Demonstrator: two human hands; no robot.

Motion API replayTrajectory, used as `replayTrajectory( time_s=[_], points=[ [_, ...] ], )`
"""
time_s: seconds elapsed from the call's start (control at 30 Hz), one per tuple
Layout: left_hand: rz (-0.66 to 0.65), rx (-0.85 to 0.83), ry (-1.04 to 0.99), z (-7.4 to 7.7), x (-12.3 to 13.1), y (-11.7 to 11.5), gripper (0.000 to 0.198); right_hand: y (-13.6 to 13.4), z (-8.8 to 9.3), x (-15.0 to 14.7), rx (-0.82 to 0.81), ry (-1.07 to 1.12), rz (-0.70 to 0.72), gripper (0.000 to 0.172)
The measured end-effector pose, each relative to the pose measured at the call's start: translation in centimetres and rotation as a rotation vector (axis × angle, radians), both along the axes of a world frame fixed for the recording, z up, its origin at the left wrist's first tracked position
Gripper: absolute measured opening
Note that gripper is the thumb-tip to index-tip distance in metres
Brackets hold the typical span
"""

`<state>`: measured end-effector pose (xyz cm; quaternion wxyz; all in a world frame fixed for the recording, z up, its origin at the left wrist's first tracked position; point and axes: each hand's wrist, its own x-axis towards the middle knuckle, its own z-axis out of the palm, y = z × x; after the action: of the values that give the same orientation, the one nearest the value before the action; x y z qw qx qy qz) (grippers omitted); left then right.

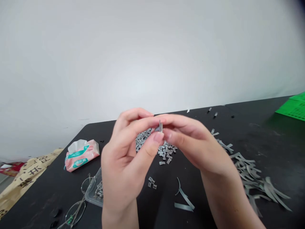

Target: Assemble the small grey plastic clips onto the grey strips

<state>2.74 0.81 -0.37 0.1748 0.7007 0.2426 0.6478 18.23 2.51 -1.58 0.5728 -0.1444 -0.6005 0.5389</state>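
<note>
Two bare hands fill the middle of our view, with our left hand [126, 156] and our right hand [188, 140] meeting at the fingertips above a black table [250, 127]. We are clenching a small grey piece [160, 127] between them, pinched upright, with the fingers hiding most of it. Just below our grip lies a heap of similar grey bits [166, 152], and a few loose ones [151, 182] sit apart, lower down. Long grey strips [252, 178] spread across the right of the table, and a few more strips [183, 200] lie at bottom centre. To the lower left we see a clear plastic tray [92, 194] holding grey bits, with folded glasses [76, 206] just beside it. Farther up sits a pink tissue pack [82, 155], while a beige printed bag [23, 178] lies past the table's left edge. A green plastic crate [294, 108] stands in the upper right corner.
</note>
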Motion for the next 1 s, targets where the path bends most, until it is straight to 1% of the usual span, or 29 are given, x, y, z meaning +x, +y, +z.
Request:
replayTrajectory(
  time_s=[0.07, 0.17, 0.27, 0.3, 0.37, 0.5, 0.57, 0.63, 0.8, 0.87, 1.0],
  points=[
    [-0.127, -0.083, -0.026, 0.0, -0.3, 0.3, 0.022, 0.1, -0.1, -0.2, 0.014, 0.006, 0.109, 0.016],
    [-0.234, -0.155, -0.034, 0.1, -0.6, 0.8, 0.018, 0.2, -0.2, -0.5, -0.054, 0.060, 0.150, 0.006],
    [-0.233, -0.182, -0.067, 0.1, -0.7, 1.1, 0.016, 0.0, -0.2, -0.5, -0.124, 0.109, 0.090, 0.004],
    [-0.219, -0.185, -0.077, 0.1, -0.7, 1.1, 0.016, -0.2, -0.1, -0.4, -0.129, 0.139, 0.059, 0.007],
    [-0.211, -0.193, -0.101, 0.0, -0.7, 1.2, 0.015, -0.4, 0.0, -0.3, -0.101, 0.188, 0.026, 0.014],
    [-0.273, -0.270, -0.175, -0.2, -0.8, 0.9, 0.013, -0.7, 0.1, -0.4, 0.022, 0.192, 0.021, 0.011],
    [-0.291, -0.275, -0.182, -0.2, -0.8, 0.8, 0.013, -0.8, 0.1, -0.7, 0.082, 0.188, -0.042, 0.011],
    [-0.288, -0.241, -0.166, -0.1, -0.7, 0.6, 0.015, -1.0, 0.0, -1.0, 0.123, 0.190, -0.122, 0.012],
    [-0.223, -0.210, -0.137, -0.3, -0.1, 0.3, 0.022, -1.8, -0.1, -1.8, 0.109, 0.179, -0.297, 0.014],
    [-0.231, -0.204, -0.162, -0.5, 0.2, 0.2, 0.022, -2.2, -0.1, -2.2, 0.114, 0.181, -0.358, 0.013],
    [-0.256, -0.196, -0.197, -0.6, 0.6, -0.1, 0.024, -2.5, 0.2, -2.8, 0.120, 0.230, -0.403, 0.013]
  ],
)
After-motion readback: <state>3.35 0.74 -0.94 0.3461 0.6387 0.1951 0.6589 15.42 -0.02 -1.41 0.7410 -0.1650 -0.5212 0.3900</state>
